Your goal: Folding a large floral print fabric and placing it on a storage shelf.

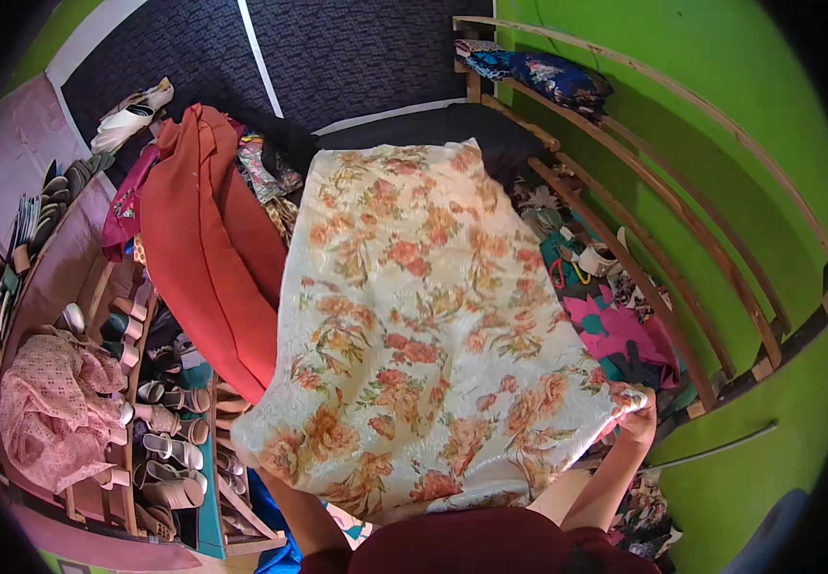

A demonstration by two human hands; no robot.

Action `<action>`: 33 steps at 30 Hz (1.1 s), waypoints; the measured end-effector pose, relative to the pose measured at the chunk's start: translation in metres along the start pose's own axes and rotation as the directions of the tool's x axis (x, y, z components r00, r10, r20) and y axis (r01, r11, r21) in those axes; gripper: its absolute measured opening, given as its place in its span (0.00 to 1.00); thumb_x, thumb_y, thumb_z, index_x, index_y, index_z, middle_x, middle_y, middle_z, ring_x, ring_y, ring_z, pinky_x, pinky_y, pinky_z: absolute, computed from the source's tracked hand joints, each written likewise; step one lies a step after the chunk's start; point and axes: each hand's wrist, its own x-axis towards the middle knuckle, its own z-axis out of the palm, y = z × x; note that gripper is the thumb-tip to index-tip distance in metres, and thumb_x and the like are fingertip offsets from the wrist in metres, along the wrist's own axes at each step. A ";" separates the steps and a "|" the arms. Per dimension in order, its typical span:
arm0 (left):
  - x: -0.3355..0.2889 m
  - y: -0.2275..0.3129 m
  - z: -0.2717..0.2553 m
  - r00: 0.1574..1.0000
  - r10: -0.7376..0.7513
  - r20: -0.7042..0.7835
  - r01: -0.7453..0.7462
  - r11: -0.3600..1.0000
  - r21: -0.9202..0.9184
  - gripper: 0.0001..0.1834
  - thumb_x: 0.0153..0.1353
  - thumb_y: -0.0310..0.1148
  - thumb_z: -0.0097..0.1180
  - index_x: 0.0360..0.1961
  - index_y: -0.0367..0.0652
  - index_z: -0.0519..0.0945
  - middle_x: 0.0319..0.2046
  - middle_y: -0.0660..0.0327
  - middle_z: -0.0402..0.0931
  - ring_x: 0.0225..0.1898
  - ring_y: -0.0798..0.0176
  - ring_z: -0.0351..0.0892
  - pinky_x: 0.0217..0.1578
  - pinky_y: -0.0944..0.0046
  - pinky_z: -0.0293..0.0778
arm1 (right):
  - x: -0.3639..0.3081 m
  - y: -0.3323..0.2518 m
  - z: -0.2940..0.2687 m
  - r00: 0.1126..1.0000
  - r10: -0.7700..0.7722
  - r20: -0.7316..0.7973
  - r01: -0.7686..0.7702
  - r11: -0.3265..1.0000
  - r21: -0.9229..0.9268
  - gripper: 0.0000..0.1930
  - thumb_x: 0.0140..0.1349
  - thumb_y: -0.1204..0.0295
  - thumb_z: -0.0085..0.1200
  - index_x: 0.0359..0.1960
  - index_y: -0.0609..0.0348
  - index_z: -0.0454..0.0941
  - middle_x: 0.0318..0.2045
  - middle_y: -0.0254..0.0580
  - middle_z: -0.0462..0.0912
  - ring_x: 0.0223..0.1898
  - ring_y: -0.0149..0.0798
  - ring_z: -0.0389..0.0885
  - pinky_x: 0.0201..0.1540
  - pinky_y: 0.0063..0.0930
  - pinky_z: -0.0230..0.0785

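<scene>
A large white cloth (pixel 404 316) with orange and red flowers and green leaves is spread out in front of me, from my waist up to its far edge. My right hand (pixel 637 421) is closed round its near right corner, where the fabric bunches up. On the left, my forearm runs up under the near left corner of the cloth; the fabric hides my left hand and its fingers. Left of the flowered cloth, partly beneath its edge, lies a folded red-orange cloth (pixel 208 239) draped over a wooden rack.
Wooden racks with several shoes (pixel 173 450) stand at left, a pink patterned cloth (pixel 60 411) over one. A slatted wooden rack (pixel 663 210) lines the green wall at right, with folded dark fabric (pixel 558 81) on top and a pink cloth (pixel 615 330) below. Dark panels (pixel 366 57) close the back.
</scene>
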 end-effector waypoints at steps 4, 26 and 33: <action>0.026 -0.003 0.006 0.999 -0.021 0.049 0.019 0.999 0.028 0.32 0.43 0.29 0.64 0.51 0.37 0.66 0.43 0.60 0.72 0.43 0.62 0.74 0.42 0.64 0.70 | -0.011 0.004 0.001 0.991 0.071 0.112 -0.076 0.996 0.044 0.16 0.40 0.79 0.64 0.31 0.58 0.71 0.32 0.40 0.76 0.38 0.41 0.74 0.45 0.39 0.60; 0.265 0.066 0.024 0.965 -0.087 0.249 0.008 0.954 0.301 0.17 0.57 0.39 0.54 0.44 0.38 0.74 0.36 0.63 0.76 0.35 0.70 0.76 0.37 0.69 0.71 | 0.194 0.007 -0.024 0.880 0.029 -0.474 -0.178 0.946 -0.270 0.11 0.58 0.69 0.52 0.38 0.64 0.74 0.32 0.35 0.79 0.32 0.28 0.78 0.36 0.23 0.70; 0.287 0.039 0.008 0.939 -0.287 0.189 0.169 0.864 0.475 0.23 0.50 0.22 0.58 0.49 0.35 0.69 0.40 0.58 0.75 0.40 0.62 0.76 0.41 0.63 0.74 | 0.236 0.060 -0.039 0.966 0.220 -0.139 -0.260 0.823 -0.505 0.33 0.51 0.73 0.58 0.58 0.65 0.56 0.45 0.40 0.73 0.47 0.32 0.72 0.47 0.27 0.67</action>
